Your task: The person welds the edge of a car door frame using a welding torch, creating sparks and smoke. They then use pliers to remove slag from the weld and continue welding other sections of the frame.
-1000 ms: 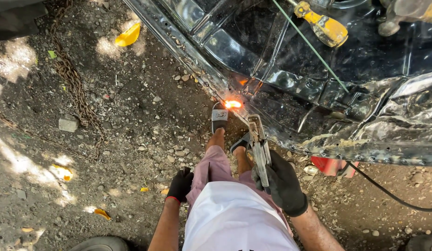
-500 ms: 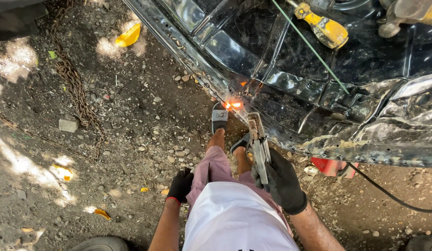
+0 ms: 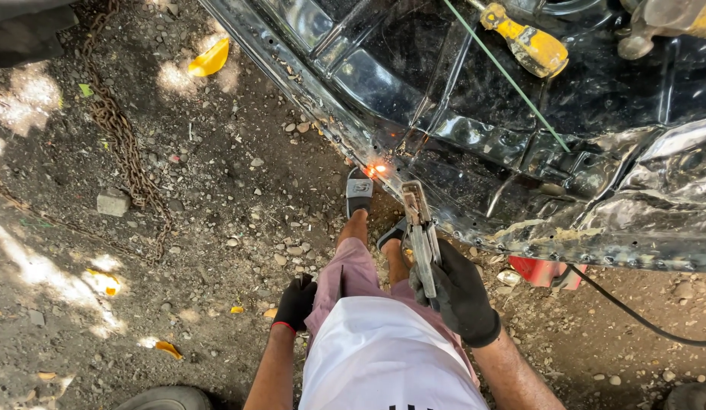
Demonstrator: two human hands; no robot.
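Where the head view looks down over shorts and sandals: right hand (image 3: 461,292), black-gloved, closed around the grip of a metal electrode holder (image 3: 420,228), its tip aimed at an orange glow (image 3: 377,170) on the edge of a black car body panel (image 3: 474,121). Left hand (image 3: 296,301), black-gloved, hangs beside the thigh, fingers curled, holding nothing. Gravel ground (image 3: 216,197); rusty chain (image 3: 125,144); yellow-handled screwdriver (image 3: 527,42) lying on panel.
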